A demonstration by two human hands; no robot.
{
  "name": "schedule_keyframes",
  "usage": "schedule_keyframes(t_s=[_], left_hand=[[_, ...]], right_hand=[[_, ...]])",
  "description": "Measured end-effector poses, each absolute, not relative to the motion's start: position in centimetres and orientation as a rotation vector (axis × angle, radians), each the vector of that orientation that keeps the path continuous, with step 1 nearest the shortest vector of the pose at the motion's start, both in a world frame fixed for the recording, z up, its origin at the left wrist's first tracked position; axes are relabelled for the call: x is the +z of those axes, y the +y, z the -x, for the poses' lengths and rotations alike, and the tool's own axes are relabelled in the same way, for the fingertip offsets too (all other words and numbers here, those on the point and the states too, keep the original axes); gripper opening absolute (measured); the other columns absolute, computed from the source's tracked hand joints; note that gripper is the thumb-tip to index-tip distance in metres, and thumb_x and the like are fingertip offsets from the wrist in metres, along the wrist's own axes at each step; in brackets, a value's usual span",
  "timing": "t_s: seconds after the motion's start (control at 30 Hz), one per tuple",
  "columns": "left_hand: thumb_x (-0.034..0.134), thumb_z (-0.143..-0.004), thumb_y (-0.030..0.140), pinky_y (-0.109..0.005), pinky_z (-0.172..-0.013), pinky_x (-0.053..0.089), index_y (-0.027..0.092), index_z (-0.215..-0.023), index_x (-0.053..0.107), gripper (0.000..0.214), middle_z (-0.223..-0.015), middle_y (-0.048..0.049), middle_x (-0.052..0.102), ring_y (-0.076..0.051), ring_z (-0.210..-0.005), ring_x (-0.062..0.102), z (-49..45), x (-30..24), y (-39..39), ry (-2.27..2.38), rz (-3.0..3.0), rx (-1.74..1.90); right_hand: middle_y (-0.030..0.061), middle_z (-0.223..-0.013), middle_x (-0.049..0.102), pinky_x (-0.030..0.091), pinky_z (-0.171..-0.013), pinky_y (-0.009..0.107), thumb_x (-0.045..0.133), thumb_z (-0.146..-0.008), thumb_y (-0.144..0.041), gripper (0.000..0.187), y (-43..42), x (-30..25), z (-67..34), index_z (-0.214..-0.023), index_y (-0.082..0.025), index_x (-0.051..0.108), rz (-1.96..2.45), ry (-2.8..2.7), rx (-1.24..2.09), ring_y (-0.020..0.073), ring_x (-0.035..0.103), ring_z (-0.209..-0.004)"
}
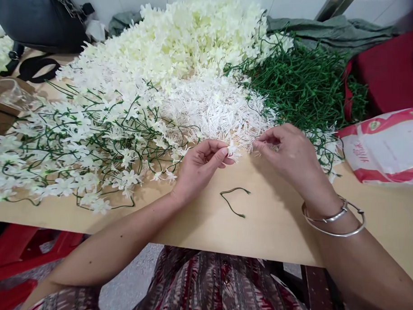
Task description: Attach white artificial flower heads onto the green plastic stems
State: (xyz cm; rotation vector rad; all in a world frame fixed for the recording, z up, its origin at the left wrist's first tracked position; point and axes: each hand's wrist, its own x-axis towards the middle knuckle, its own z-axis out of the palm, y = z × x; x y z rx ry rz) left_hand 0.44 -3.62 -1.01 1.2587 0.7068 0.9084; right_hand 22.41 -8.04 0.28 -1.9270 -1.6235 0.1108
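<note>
Between the thumb and fingers of my left hand [207,164] is a white artificial flower [232,150]. My right hand [289,154] is pinched at the front edge of a heap of thin white stamens [221,104]; whether a stamen is between its fingertips is too small to tell. Just below the hands, a bent green stem [232,195] lies on the table [272,216]. Finished-looking white flowers on green stems [84,141] spread out to the left. Behind the stamens rises a big pile of cream petals [188,33], with a tangle of green stems [305,79] to its right.
A red and white plastic packet [385,146] lies at the right, in front of a dark red bag or cloth [393,76]. A black bag [42,25] and a clear plastic cup [8,92] are at the left. Red stools [30,247] stand below the table.
</note>
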Motion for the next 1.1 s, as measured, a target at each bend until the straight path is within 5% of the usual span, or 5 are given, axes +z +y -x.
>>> schedule_keyframes(t_s=[0.17, 0.47, 0.7, 0.9, 1.1], left_hand=[[0.084, -0.088, 0.043, -0.023, -0.073, 0.059, 0.019, -0.099, 0.069, 0.030, -0.083, 0.0002, 0.076, -0.014, -0.080, 0.079, -0.5, -0.9, -3.2, 0.677, -1.081, 0.859], [0.087, -0.085, 0.043, -0.024, -0.076, 0.059, 0.019, -0.097, 0.071, 0.031, -0.084, 0.0012, 0.075, -0.011, -0.076, 0.075, -0.4, -1.1, -3.1, 0.658, -1.010, 0.847], [0.086, -0.087, 0.040, -0.022, -0.074, 0.057, 0.020, -0.095, 0.072, 0.026, -0.081, 0.0027, 0.073, -0.009, -0.074, 0.072, -0.4, -1.0, -3.0, 0.672, -1.019, 0.904], [0.086, -0.088, 0.039, -0.020, -0.075, 0.057, 0.020, -0.096, 0.074, 0.024, -0.084, 0.0022, 0.076, -0.008, -0.074, 0.072, -0.4, -1.2, -3.2, 0.630, -1.040, 0.905], [0.083, -0.091, 0.045, -0.024, -0.078, 0.058, 0.019, -0.100, 0.075, 0.029, -0.082, -0.0003, 0.076, -0.011, -0.078, 0.072, -0.4, -0.7, -3.4, 0.617, -1.120, 0.862]], right_hand=[[0.0091, -0.087, 0.071, 0.049, -0.092, 0.053, 0.066, -0.089, -0.023, 0.008, -8.0, -0.8, -21.4, -0.081, -0.024, 0.069, 1.829, -1.758, 0.090, 0.0308, 0.064, -0.091], [0.0023, -0.088, 0.078, 0.058, -0.078, 0.041, 0.071, -0.093, -0.025, 0.005, -9.3, 1.8, -19.1, -0.091, -0.029, 0.073, 1.545, -1.507, 0.276, 0.0250, 0.073, -0.083], [0.0044, -0.094, 0.079, 0.058, -0.082, 0.041, 0.066, -0.096, -0.015, 0.017, -9.4, 2.3, -19.3, -0.095, -0.028, 0.078, 1.482, -1.574, 0.046, 0.0239, 0.074, -0.090], [-0.0017, -0.087, 0.080, 0.058, -0.076, 0.035, 0.077, -0.089, -0.019, 0.009, -10.0, 2.5, -17.8, -0.090, -0.027, 0.078, 1.439, -1.406, 0.415, 0.0184, 0.073, -0.080], [-0.0009, -0.086, 0.079, 0.059, -0.077, 0.037, 0.073, -0.092, -0.019, 0.012, -10.0, 2.1, -17.0, -0.089, -0.029, 0.077, 1.466, -1.470, 0.414, 0.0205, 0.074, -0.081]])
